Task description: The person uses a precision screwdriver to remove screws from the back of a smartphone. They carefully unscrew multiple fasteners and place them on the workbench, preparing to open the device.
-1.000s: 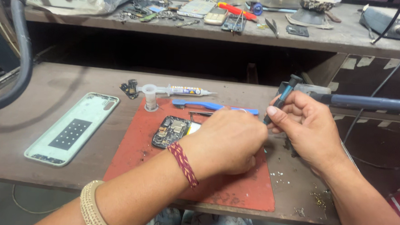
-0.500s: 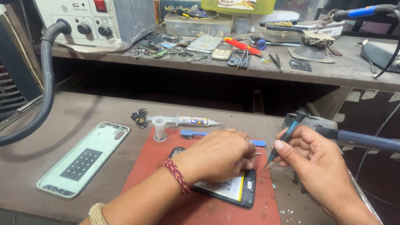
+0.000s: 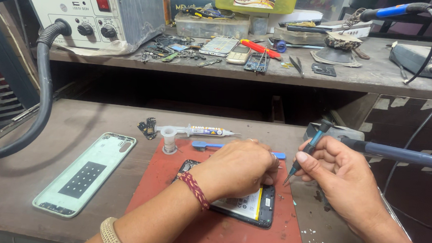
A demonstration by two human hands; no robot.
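Our right hand pinches the screwdriver, long axis tilted, tip pointing down-left toward the opened phone on the red mat. Our left hand rests curled over the phone; grip unclear.

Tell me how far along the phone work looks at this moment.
Done: the pale green back cover is off, lying left of the red mat. In hand: the left hand steadies the opened phone while the right hand holds a thin screwdriver, tip down by the phone's upper edge. Left: the phone remains open, cover not refitted.
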